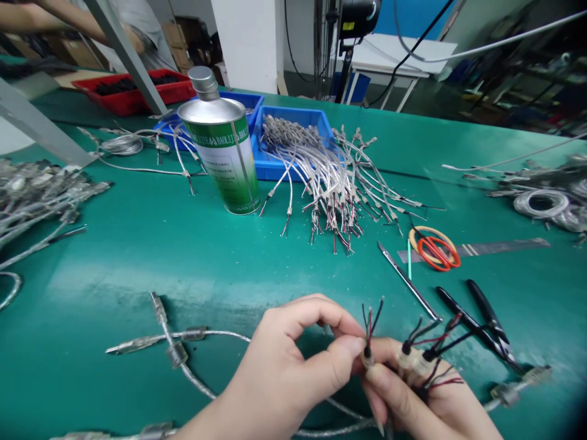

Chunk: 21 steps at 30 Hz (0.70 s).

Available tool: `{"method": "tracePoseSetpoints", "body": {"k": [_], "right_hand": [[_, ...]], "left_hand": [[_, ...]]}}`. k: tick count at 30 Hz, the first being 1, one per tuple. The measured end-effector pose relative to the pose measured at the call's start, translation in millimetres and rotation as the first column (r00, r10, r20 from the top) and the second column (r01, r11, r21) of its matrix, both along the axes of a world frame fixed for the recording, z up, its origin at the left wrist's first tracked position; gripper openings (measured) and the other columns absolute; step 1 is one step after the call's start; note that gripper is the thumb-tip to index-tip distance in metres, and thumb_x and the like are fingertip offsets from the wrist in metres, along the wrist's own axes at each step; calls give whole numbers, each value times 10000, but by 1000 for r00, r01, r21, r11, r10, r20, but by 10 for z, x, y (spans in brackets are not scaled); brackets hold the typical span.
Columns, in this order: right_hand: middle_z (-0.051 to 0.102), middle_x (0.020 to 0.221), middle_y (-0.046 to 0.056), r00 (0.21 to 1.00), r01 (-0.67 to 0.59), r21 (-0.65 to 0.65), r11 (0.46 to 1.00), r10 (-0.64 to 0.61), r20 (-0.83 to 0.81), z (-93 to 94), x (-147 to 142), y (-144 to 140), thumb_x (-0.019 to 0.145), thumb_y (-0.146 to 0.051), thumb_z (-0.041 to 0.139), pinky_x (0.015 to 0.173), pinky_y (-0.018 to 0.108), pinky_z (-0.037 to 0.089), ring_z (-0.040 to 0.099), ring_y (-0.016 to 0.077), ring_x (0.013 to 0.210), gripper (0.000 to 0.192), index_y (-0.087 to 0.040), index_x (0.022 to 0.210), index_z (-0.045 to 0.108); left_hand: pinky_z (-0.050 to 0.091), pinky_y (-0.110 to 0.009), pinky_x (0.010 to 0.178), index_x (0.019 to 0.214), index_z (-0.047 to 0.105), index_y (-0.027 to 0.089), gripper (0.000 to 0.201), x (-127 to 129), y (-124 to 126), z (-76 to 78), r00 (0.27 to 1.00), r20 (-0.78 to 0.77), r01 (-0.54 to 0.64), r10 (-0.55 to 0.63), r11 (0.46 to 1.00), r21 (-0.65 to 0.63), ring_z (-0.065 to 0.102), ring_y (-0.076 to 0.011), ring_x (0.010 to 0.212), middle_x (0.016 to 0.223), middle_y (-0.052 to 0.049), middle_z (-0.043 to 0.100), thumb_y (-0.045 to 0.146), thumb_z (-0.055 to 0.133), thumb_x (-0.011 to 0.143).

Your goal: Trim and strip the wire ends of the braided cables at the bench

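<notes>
My left hand (pixel 287 373) pinches the end of a braided silver cable (pixel 367 354) between thumb and forefinger, just below its red and black wire tips. My right hand (pixel 426 397) lies under it, palm up, and grips several more cable ends (pixel 413 360) with splayed red and black wires. The cables' silver lengths (pixel 192 373) trail left across the green table (pixel 183 256), with small cylindrical ferrite beads on them.
A silver and green tin can (pixel 224 153) stands mid-table. Behind it are blue bins (pixel 293 131) with a pile of cables (pixel 334 183). Orange scissors (pixel 435 247), a slim knife (pixel 408 281), a steel ruler (pixel 495 247) and black pliers (pixel 481 327) lie right. Another person's arm (pixel 68 18) is far left.
</notes>
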State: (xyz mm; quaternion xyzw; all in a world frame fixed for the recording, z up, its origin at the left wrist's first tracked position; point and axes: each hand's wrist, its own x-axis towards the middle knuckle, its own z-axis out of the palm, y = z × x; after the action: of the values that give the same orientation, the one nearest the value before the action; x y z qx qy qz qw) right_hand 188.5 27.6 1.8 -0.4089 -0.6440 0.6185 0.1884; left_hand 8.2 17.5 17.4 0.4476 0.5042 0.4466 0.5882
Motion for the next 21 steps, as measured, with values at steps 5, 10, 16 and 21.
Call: {"method": "tracePoseSetpoints", "body": {"k": [5,10,16,21], "right_hand": [[519,566,-22,1000,-2,-3,1000,2,-19,-1,-13,-8,964,-453,428,552,233,368,456,115,540,390,-201,676,505],[520,580,-20,1000,22,43,999,-22,5,12,-49,-13,965,-432,436,535,223,369,464,110,543,379,-198,683,534],[518,593,-24,1000,22,59,998,-22,1,-12,-58,-1,969,-426,426,538,220,367,450,107,548,371,-207,689,531],[508,610,-19,1000,12,79,997,-11,-6,-28,-34,-13,974,-400,424,553,221,373,452,104,559,400,-198,639,509]], "left_hand": [[417,-294,734,741,576,196,54,12,-3,-16,1000,6,17,-17,1000,-24,534,-136,719,753,17,587,195,581,794],[399,-311,739,751,513,190,72,53,-13,-42,998,62,-2,7,997,-78,474,-137,703,728,14,542,221,558,798],[422,-250,676,783,505,180,132,88,-35,-121,957,287,-14,36,997,-80,478,-108,696,743,19,515,276,539,865],[458,-205,673,806,528,169,121,95,-27,-154,888,456,-19,53,997,-79,533,-83,716,799,9,575,253,542,892]]}}
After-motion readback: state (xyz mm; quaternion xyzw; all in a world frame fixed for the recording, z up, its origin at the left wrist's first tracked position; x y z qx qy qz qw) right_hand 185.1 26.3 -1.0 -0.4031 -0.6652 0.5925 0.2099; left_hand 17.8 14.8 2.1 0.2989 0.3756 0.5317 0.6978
